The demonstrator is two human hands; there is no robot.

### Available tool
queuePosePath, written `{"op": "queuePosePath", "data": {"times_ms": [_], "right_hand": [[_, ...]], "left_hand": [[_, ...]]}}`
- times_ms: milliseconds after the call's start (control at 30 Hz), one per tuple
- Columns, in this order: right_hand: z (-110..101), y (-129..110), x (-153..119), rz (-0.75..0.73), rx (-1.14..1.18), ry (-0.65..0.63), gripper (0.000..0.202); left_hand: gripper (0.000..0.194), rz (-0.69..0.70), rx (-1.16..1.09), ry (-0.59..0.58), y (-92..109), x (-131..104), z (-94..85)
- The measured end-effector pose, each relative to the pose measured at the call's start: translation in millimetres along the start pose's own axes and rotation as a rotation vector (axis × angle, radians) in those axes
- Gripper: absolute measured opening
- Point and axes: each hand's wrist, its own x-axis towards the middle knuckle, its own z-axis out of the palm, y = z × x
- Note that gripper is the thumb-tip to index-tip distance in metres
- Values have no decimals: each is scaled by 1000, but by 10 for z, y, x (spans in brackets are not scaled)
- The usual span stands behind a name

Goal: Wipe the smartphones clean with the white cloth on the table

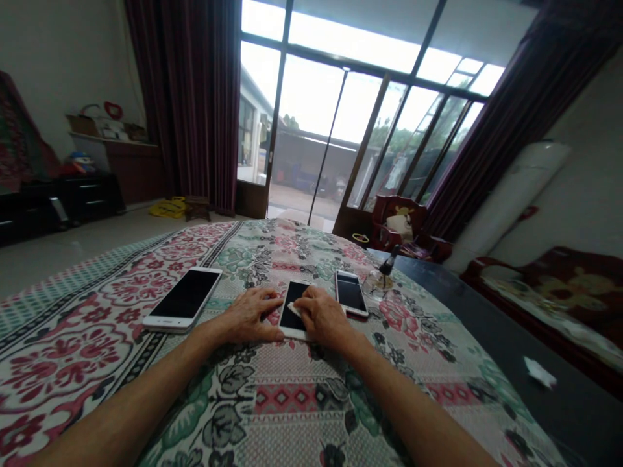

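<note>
A white smartphone point(290, 320) with a dark screen lies flat on the table in front of me. The thumb and fingers of my left hand point(249, 316) hold its left edge and near corner, with a gap between thumb and forefinger. My right hand point(322, 316) is closed over the screen, pinching a small white tissue point(294, 309) against the glass; most of the tissue is hidden under the fingers. To the left lies a larger white phone point(185, 297), screen up. Just beyond my right hand rests another phone point(351, 292) with a pale frame.
A patterned cloth point(292, 402) covers the round table. Near the right phone stands a small clear container point(378, 284) with a dark-topped brush-like item point(389, 261). A crumpled white tissue point(539, 372) lies on the dark surface at right. Carved chairs and glass doors are beyond.
</note>
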Motion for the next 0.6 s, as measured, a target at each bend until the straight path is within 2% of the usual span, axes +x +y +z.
{"op": "queuePosePath", "data": {"times_ms": [133,300,600], "right_hand": [[-41,15,35,108,-122,-7,27],[-65,20,137,188,-223,-97,33],[-96,23,517,337,-319,-198,33]], "left_hand": [[74,-10,6,-1,13,10,11],[78,-26,3,-4,21,12,11],[77,-23,-4,-3,-22,30,51]]}}
